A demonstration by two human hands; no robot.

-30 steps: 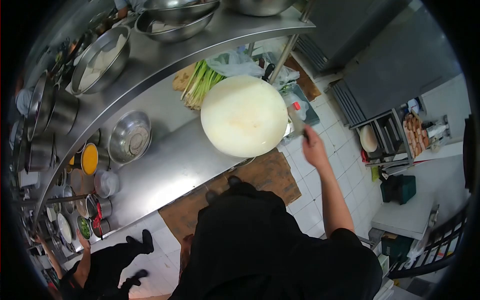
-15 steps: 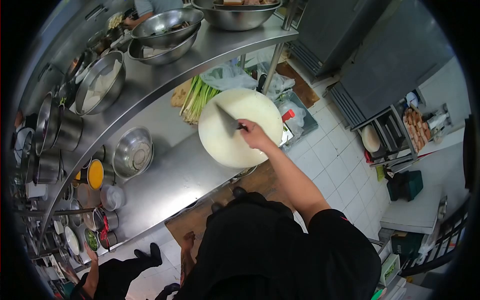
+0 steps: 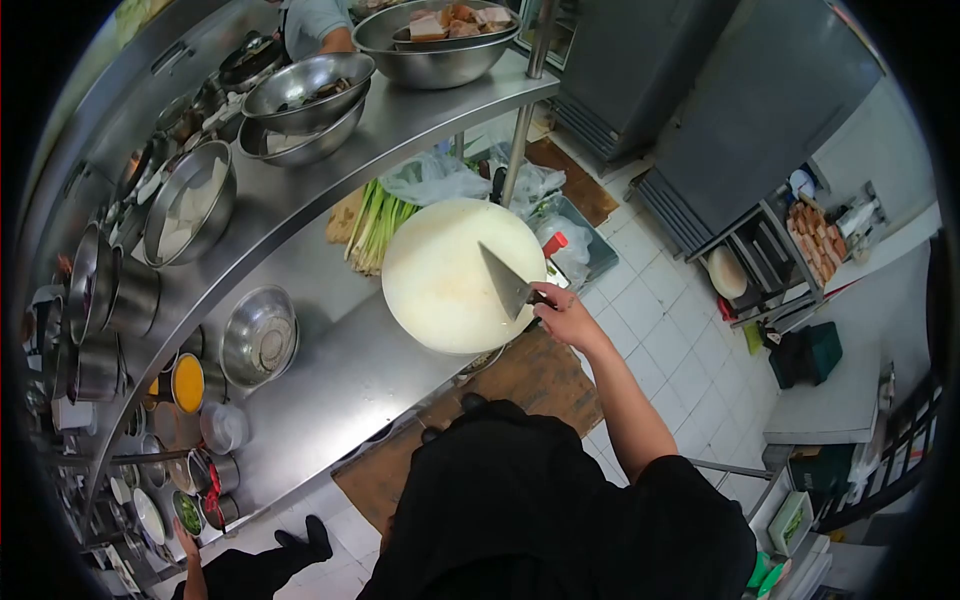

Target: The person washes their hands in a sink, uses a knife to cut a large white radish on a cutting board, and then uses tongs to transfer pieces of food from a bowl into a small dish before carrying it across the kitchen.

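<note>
My right hand [image 3: 568, 320] is closed round the dark handle of a cleaver [image 3: 508, 282]. The broad blade points away to the upper left and overlaps the right part of a thick round white chopping board [image 3: 430, 285]. No food shows on the board, only faint marks. Green stalks like spring onions [image 3: 380, 225] lie at its far left side, with clear plastic bags [image 3: 435, 178] behind. A red-capped item [image 3: 555, 243] is close to its right edge. My left hand is hidden beside my black-clothed body.
A steel shelf [image 3: 400, 130] with bowls runs above the steel counter [image 3: 340, 375]. An empty-looking metal bowl [image 3: 260, 335] stands left of the board, near sauce pots [image 3: 188, 383]. At lower left is another person's hand [image 3: 186, 540]; a grey-sleeved person [image 3: 312, 28] is behind the shelf.
My right hand has drawn the cleaver from the board's middle toward its right, near edge. My left hand, seen low beside my body before, has gone out of sight. The view has shifted slightly.
</note>
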